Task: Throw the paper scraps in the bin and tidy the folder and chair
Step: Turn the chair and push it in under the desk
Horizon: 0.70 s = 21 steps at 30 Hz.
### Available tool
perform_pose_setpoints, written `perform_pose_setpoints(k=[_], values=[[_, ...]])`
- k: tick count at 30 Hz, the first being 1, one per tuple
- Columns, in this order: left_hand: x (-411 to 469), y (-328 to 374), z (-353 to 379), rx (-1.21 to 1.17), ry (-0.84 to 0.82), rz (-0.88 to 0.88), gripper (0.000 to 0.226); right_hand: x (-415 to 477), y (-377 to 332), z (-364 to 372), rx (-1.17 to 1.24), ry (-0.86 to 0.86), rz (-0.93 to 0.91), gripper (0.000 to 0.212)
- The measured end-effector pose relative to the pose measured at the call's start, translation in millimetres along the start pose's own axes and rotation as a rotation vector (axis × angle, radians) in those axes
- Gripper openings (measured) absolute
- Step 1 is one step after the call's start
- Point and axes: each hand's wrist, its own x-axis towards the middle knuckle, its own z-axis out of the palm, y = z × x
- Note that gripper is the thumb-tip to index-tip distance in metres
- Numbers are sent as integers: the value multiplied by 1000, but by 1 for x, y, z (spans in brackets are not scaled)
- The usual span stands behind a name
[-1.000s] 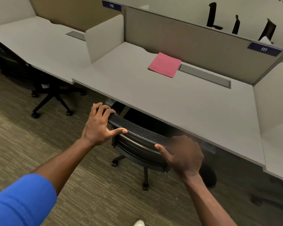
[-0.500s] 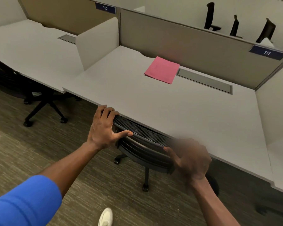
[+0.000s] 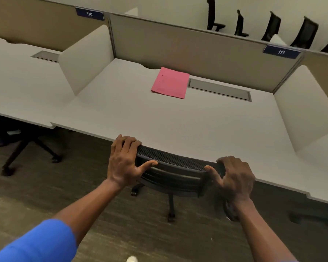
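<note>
— Where's the black mesh-backed office chair (image 3: 173,168)?
— Tucked against the pale grey desk (image 3: 178,121) edge; left hand (image 3: 122,163) and right hand (image 3: 235,179) grip its backrest ends.
— The flat pink paper folder (image 3: 170,83)?
— On the desk's far side, well beyond both hands.

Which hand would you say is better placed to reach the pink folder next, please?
Probably the left hand. Both hands grip the chair backrest, but the pink folder lies on the desk almost straight beyond the left one; the right hand sits farther across.

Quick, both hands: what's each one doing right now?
Left hand: closed on the chair backrest, left end.
Right hand: closed on the same backrest, right end.
</note>
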Motion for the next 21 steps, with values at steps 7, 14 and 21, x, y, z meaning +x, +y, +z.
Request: perform_pose_setpoints(k=[7,14,21], values=[[8,-8,5,9,12,17,88,-3,0,14,9,-41,1,67],[8,-4,8,13,16,-1,88,-2,6,18,8,-55,-23,60],[7,-1,1,19,-34,-28,88,-1,4,13,36,-105,-25,63]])
